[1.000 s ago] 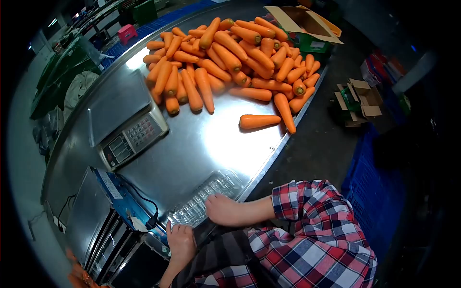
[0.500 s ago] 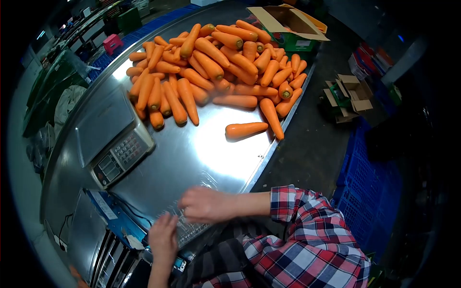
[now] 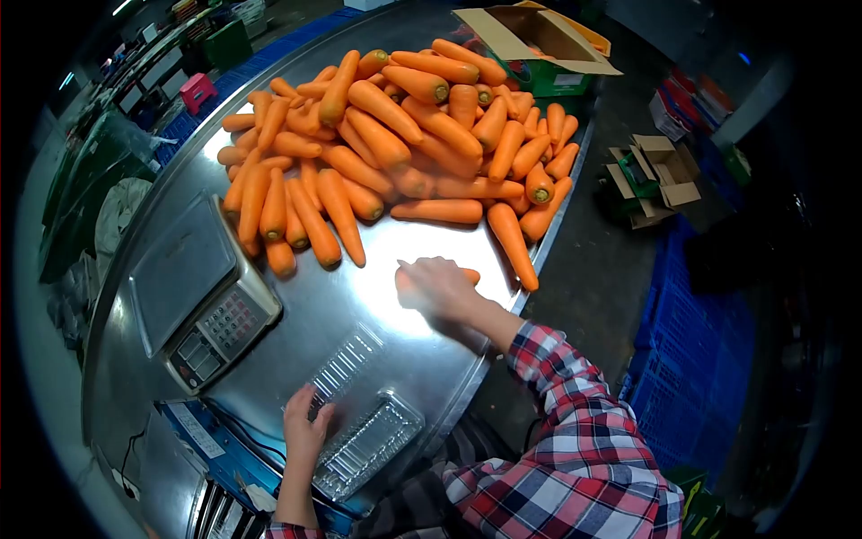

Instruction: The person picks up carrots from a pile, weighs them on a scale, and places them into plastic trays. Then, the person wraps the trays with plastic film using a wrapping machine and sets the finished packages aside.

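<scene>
My right hand (image 3: 442, 289) is closed over a single carrot (image 3: 405, 281) lying apart on the metal tabletop, and the carrot's two ends show past the fingers. Nearer my body, a clear plastic clamshell tray (image 3: 377, 440) lies spread on the table with its ribbed lid (image 3: 348, 361) folded out. At the tray's left side is my left hand (image 3: 306, 424), thumb and fingers apart, by the lid's near end. Whether the fingertips touch the plastic is hard to see. A large heap of carrots (image 3: 382, 139) covers the far part of the table.
To the left stands a digital scale (image 3: 184, 269) with a keypad. A blue-sided machine (image 3: 211, 440) with cables is at lower left. An open cardboard box (image 3: 548, 40) sits beyond the heap. On the floor at right are another open box (image 3: 669, 175) and blue crates (image 3: 687, 341).
My hands have parted. The right one has reached forward onto the lone carrot, and the left is beside the clear tray, which now lies unfolded in plain view.
</scene>
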A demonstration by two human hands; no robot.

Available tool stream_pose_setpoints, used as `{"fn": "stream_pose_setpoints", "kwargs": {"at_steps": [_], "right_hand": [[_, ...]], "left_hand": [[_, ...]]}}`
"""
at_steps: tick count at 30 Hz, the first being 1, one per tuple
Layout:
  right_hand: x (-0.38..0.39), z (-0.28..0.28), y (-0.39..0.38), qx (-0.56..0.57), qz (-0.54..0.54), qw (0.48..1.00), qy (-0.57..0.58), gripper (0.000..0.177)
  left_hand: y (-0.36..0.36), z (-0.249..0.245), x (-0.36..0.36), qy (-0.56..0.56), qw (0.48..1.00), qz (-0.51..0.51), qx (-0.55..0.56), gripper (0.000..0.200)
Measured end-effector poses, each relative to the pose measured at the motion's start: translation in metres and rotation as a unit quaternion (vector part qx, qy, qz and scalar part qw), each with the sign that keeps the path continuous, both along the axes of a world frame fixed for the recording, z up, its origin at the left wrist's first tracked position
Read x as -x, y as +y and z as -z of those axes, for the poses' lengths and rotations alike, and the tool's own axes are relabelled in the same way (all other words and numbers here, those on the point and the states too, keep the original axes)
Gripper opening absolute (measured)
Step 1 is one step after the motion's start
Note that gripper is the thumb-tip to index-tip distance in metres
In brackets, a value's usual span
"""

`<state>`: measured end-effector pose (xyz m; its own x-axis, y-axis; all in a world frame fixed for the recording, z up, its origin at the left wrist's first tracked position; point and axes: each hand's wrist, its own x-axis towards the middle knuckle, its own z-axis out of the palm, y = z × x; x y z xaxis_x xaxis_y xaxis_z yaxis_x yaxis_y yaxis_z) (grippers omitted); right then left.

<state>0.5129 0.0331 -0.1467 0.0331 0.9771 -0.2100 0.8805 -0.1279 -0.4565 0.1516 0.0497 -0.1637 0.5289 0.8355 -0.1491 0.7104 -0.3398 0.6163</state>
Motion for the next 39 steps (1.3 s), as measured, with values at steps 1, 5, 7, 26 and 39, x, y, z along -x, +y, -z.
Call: {"fn": "stream_pose_setpoints", "kwargs": {"at_steps": [1, 5, 7, 26, 39], "right_hand": [[0.017, 0.0, 0.004, -0.058, -0.033, 0.997, 0.048, 0.063], [0.101, -0.036, 0.008, -0.134, -0.173, 0.965, 0.149, 0.073], [0.116, -0.042, 0.014, -0.103, -0.211, 0.931, 0.278, 0.073], [-0.094, 0.046, 0.029, -0.137, 0.106, 0.951, -0.257, 0.049], [0.116, 0.014, 0.001, -0.132, -0.191, 0.964, 0.127, 0.042]], "left_hand": [[-0.001, -0.014, -0.006, -0.042, 0.998, -0.037, 0.041, 0.055], [-0.008, -0.044, -0.042, -0.334, 0.902, -0.125, 0.244, 0.065], [-0.008, -0.04, -0.046, -0.405, 0.872, -0.164, 0.22, 0.066], [-0.008, -0.009, 0.02, 0.054, 0.991, -0.111, -0.05, 0.06], [-0.002, -0.001, 0.037, -0.057, 0.994, -0.084, 0.028, 0.056]]}}
